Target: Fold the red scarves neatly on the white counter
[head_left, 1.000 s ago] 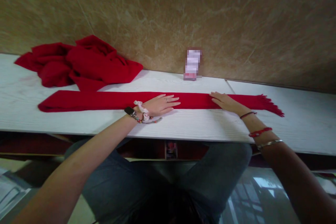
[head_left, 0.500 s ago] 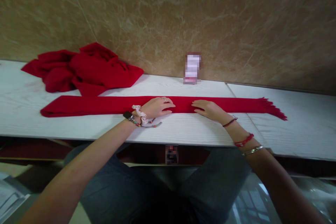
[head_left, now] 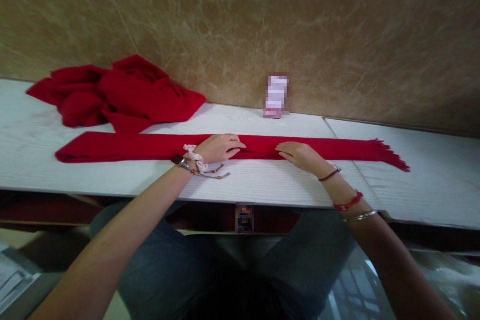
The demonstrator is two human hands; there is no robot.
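A long red scarf (head_left: 168, 147) lies folded into a narrow strip along the white tabletop, its fringed end (head_left: 392, 155) at the right and a folded end at the left. My left hand (head_left: 219, 148) is on the strip's middle, fingers bent and thumb close below them, pinching the cloth. A short way to the right, my right hand (head_left: 298, 154) has its fingers and thumb drawn together on the same scarf. Between the two hands the cloth shows a shallow crease. The fingertips are partly hidden against the fabric.
Crumpled red cloth (head_left: 131, 97) is heaped at the back left against the brown marbled wall (head_left: 225, 30). A small blurred-out item (head_left: 276, 96) stands by the wall. The white table (head_left: 262, 185) has a seam at the right and its front edge is above my legs.
My left hand has shifted slightly left and its fingers are more bent. A crease has appeared in the scarf between the hands. My right hand has hardly moved.
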